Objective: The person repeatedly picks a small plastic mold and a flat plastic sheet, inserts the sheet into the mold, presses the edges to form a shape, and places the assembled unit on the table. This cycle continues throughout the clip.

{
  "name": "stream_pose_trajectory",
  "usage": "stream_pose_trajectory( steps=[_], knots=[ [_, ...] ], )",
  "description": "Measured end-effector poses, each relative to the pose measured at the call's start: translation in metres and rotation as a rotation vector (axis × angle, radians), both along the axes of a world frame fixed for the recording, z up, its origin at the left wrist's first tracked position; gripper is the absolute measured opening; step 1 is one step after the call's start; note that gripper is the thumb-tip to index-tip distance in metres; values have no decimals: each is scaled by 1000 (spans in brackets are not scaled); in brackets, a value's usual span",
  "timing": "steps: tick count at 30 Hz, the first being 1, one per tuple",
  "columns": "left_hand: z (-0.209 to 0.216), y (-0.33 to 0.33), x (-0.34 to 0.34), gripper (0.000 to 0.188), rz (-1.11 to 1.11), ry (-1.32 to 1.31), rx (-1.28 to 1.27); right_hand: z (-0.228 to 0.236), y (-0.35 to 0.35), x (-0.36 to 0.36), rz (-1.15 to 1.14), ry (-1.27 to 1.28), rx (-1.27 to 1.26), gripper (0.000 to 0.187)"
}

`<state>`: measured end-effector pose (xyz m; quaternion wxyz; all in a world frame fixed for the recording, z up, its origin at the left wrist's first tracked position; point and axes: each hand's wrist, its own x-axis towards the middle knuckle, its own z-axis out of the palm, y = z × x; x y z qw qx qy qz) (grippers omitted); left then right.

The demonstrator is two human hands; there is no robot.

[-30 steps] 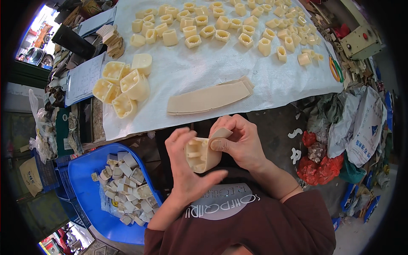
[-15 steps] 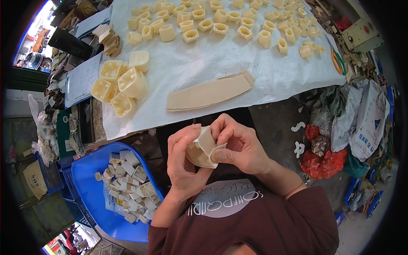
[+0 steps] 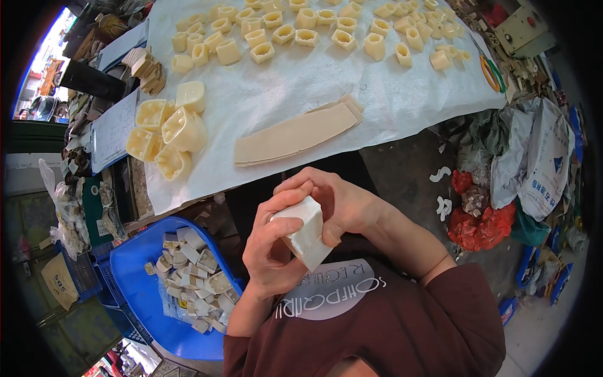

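Between my two hands, in front of my chest, is a small white block-shaped piece (image 3: 305,229) with flat faces and angled edges. My left hand (image 3: 269,248) is closed round its left side, thumb and fingers pressing on it. My right hand (image 3: 336,204) grips its far and right side, the thumb against the right edge. Fingers hide part of the piece. Beyond my hands, a stack of beige curved strips (image 3: 298,132) lies on the white-covered table (image 3: 402,94).
Cream hollow molds (image 3: 169,132) cluster at the table's left, and many small cream pieces (image 3: 306,38) spread along its far side. A blue tub (image 3: 138,270) of white pieces stands lower left. Scissors (image 3: 492,72) lie far right. Plastic bags (image 3: 480,226) sit on the right.
The piece has been turned in my hands: its hollow, open side showed before, and now a smooth closed outer face shows. My right fingers have moved over its far side.
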<state>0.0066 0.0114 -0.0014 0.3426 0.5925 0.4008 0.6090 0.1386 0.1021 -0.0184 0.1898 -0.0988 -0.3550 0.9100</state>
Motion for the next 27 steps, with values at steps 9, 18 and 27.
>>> stream_pose_trajectory(
  steps=[9, 18, 27],
  knots=[
    [-10, 3, -18, 70, -184, -140, -77, 4, 3, 4, -45, 16, 128, 102],
    [3, 9, -12, 110, -95, -529, -315, 30, 17, 2, -22, -78, 375, 87],
    [-8, 5, -3, 88, 111, 120, -144, 29, -12, -14, -343, -204, 526, 56]
  ],
)
